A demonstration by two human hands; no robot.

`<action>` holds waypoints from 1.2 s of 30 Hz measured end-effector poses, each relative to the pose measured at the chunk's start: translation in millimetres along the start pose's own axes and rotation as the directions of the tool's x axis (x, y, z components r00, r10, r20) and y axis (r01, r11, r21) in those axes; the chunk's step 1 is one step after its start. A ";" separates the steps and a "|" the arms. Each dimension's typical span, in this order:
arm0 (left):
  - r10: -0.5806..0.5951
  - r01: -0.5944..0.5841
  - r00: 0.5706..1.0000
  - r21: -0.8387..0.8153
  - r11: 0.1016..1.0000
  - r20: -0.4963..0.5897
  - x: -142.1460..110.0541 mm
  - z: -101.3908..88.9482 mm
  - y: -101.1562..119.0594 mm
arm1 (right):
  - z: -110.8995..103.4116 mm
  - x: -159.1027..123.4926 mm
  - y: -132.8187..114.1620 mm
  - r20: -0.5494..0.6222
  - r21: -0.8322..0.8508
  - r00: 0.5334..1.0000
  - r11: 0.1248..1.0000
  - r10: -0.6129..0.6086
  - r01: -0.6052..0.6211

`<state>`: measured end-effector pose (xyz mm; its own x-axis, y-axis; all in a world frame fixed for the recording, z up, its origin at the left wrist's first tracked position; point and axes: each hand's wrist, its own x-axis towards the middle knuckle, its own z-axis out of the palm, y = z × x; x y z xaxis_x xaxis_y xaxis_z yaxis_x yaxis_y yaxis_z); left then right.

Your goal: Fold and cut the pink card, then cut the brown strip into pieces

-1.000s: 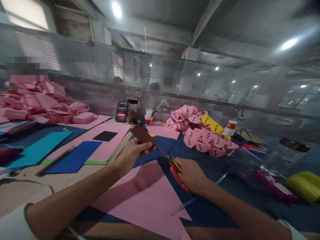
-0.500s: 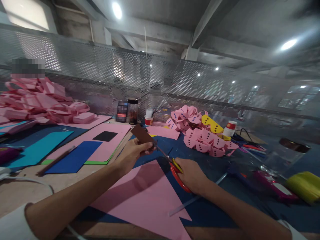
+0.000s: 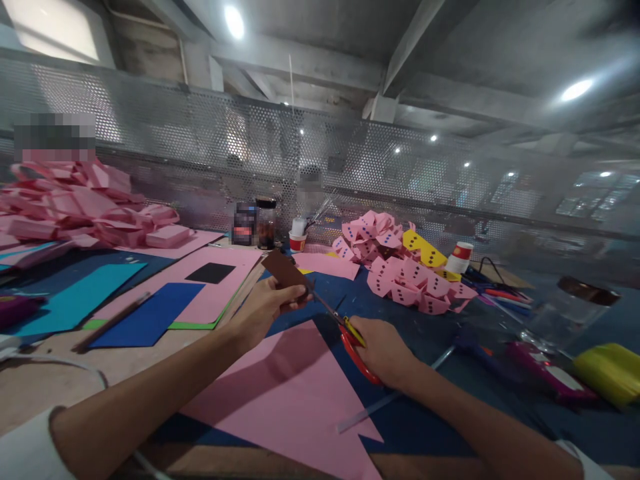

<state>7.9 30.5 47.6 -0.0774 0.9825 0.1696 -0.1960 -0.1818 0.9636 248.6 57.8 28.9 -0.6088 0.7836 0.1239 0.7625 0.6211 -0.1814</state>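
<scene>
We hold one brown card [image 3: 284,268] in our left hand [image 3: 265,305], grip pinched closed on its near edge, lifted above the pink triangle sheet [image 3: 295,390] on the desk [image 3: 60,377]. Our right hand [image 3: 383,350], just right of the card, grips one pair of red scissors [image 3: 350,340], blades meeting the card's lower edge. Beyond the card lies open blue desk before two pink paper heaps.
</scene>
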 end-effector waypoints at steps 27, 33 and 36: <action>-0.004 0.004 1.000 -0.006 1.000 0.009 0.2 -0.7 0.0 | -5.6 -0.9 -4.0 0.041 -0.041 0.998 0.999 0.037 -0.035; -0.010 0.010 1.000 0.015 1.000 0.020 0.8 -0.6 0.9 | -3.2 -0.2 -2.6 0.031 -0.043 0.999 0.999 0.029 -0.028; 0.003 -0.004 0.999 0.009 1.000 0.032 0.9 0.0 1.4 | -2.8 0.5 -2.8 0.030 -0.052 0.999 0.998 0.035 -0.033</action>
<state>7.5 31.2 49.1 -0.0464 0.9827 0.1793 -0.1873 -0.1849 0.9647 246.8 56.5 32.3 -0.5881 0.8039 0.0886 0.7926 0.5947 -0.1347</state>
